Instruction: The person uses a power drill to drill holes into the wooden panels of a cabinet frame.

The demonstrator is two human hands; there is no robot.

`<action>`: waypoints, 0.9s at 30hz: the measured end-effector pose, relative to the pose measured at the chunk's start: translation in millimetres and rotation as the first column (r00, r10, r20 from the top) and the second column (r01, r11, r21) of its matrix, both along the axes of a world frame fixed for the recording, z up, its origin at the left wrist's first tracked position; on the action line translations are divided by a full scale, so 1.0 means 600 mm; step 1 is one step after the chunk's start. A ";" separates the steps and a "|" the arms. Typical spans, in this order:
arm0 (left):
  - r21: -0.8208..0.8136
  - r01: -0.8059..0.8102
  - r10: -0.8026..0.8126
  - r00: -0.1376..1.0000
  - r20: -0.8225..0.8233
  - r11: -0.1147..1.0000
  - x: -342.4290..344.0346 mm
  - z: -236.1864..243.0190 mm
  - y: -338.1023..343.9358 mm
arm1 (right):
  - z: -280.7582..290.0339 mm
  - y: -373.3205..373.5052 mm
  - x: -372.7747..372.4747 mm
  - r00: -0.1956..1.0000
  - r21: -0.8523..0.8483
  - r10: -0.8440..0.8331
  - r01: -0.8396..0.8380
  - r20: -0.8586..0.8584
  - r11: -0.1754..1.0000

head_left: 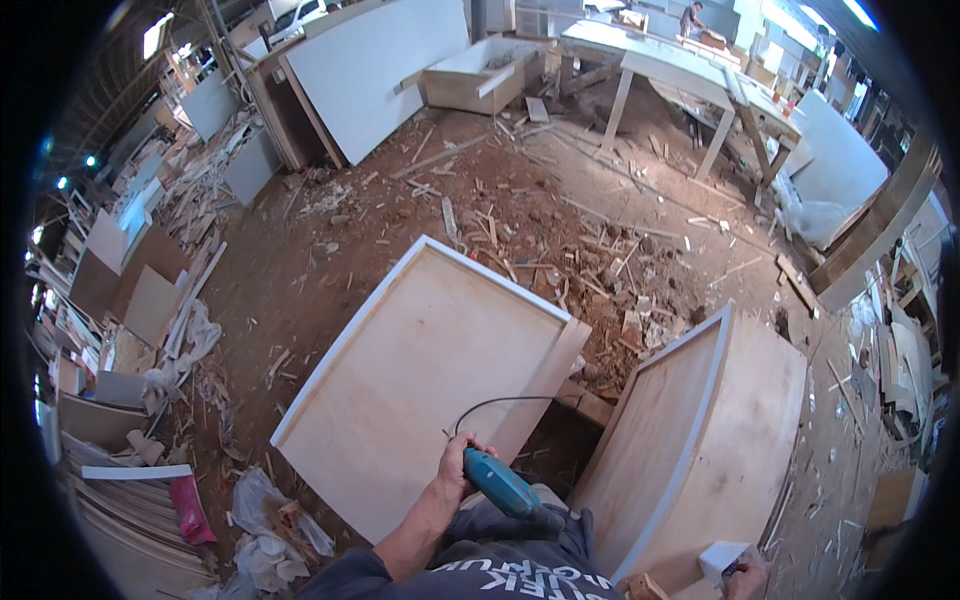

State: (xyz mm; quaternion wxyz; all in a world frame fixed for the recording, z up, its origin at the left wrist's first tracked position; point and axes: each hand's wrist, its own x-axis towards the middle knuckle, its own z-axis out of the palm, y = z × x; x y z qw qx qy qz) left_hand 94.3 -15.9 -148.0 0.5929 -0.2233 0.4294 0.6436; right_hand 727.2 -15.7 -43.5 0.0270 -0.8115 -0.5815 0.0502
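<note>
My left hand [458,460] is closed around a teal corded power tool [502,484] in front of my body. The tool's black cord [505,400] loops up and off to the right; its exact kind I cannot make out. Under that hand lies a wide pale wooden panel [420,370] with white edging. At the lower right, my right hand [746,579] is curled beside a small white-faced piece [722,556], close to an upright wooden cabinet part [720,430] with a white edge. What this hand holds is unclear near the rim.
Wood scraps [625,285] litter the dirt floor ahead. A long worktable [660,62] and large white panels [375,65] stand at the back. Board offcuts [130,265] pile up on the left, with plastic bags [270,530] nearby. Another person [691,20] is far off.
</note>
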 end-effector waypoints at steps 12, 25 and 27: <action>-0.098 -0.032 0.028 0.999 -0.038 0.995 0.035 0.001 -0.059 | 0.143 0.141 -0.349 0.420 -0.010 0.020 -0.068 -0.907 0.998; -0.132 -0.412 0.404 0.911 -0.084 0.902 -0.001 -0.036 -0.366 | -0.342 0.028 -0.911 0.238 -0.612 -0.625 -0.618 -0.744 0.494; -0.139 -0.456 0.454 0.890 -0.052 0.879 -0.005 -0.041 -0.401 | -0.287 0.001 -0.919 0.362 -0.569 -0.514 -0.753 -0.777 0.330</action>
